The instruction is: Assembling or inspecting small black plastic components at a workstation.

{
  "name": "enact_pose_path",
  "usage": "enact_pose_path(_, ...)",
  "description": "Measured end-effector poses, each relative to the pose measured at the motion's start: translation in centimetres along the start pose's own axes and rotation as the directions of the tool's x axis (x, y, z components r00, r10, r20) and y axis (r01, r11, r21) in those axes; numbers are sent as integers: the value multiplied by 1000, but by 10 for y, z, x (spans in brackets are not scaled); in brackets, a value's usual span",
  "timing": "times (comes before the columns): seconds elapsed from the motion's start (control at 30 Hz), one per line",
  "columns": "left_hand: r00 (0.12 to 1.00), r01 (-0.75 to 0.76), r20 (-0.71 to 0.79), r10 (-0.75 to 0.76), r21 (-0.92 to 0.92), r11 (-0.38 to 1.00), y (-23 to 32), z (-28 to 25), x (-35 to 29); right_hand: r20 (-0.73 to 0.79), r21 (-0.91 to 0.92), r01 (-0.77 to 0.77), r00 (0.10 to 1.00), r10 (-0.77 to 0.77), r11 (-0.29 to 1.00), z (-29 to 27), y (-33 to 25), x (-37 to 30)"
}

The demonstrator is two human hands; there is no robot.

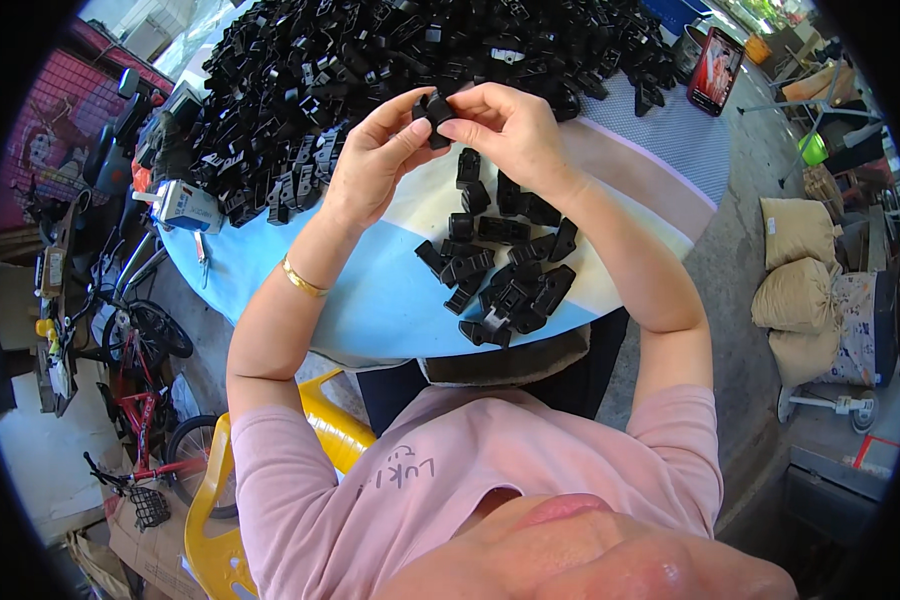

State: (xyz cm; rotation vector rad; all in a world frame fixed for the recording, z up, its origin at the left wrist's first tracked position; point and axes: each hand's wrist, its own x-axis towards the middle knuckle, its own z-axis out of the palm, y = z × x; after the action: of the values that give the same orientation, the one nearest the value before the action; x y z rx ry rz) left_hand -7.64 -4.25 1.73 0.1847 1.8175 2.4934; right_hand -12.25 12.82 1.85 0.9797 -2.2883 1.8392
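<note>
Pinching a small, blocky black plastic piece [433, 118] between left hand [372, 160] and right hand [515, 135], over a blue-and-cream tabletop [362, 300]; apparently mid-handling. With a small black plastic cluster [510, 295] bodyward of both hands, a far larger black plastic heap [370, 65] beyond; unable to tell finished from remaining.

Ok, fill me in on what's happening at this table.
A person's left hand and right hand together hold a small black plastic part, pinched between thumbs and fingers, above a rounded blue-and-cream table. Beyond the hands lies a large heap of black plastic pieces; a smaller, loose cluster of black plastic pieces lies nearer the person's body. The hands partly cover the held part, so its exact shape is hard to tell.
</note>
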Motion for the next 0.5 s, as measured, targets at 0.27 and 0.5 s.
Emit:
enact_pose_path(0.27,997,-50,55,46,70,996,0,-6,2,-59,-263,136,986,-157,955,1,-4,-3)
enact_pose_path(0.5,993,56,105,-50,-59,997,1,-13,4,-26,-309,266,957,-287,913,-1,-5,-1)
